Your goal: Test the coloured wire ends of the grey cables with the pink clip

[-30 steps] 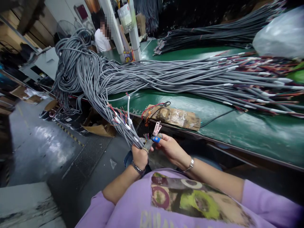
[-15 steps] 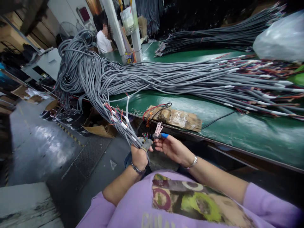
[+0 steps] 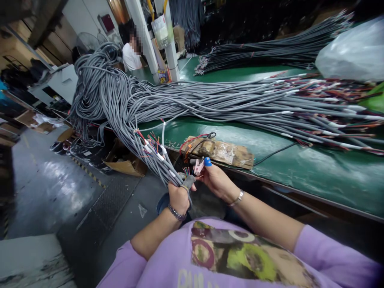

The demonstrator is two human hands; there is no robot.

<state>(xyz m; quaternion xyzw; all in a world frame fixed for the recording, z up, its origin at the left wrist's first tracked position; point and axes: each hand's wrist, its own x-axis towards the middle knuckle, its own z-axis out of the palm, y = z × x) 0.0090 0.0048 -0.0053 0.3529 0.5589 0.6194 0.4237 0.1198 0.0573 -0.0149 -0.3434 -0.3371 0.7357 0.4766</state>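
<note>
My left hand is closed around the end of a bundle of grey cables. A grey cover is on its thumb, and a fan of thin coloured wires sticks up just past it. Close by on the right, my right hand has its fingers drawn together at a small pink clip. Its thumb wears a blue cover. A thin copper-coloured strand shows between the two hands. The fingertips behind the clip are partly hidden.
Many grey cables with stripped ends lie along the green bench. A worn wooden block with a wire sits at its edge. Darker cables and a plastic bag lie behind. A person is farther back.
My right hand has turned and closed in, with its blue-covered thumb now raised. The pink clip has tilted and dropped slightly. My left hand keeps its grip on the cables.
</note>
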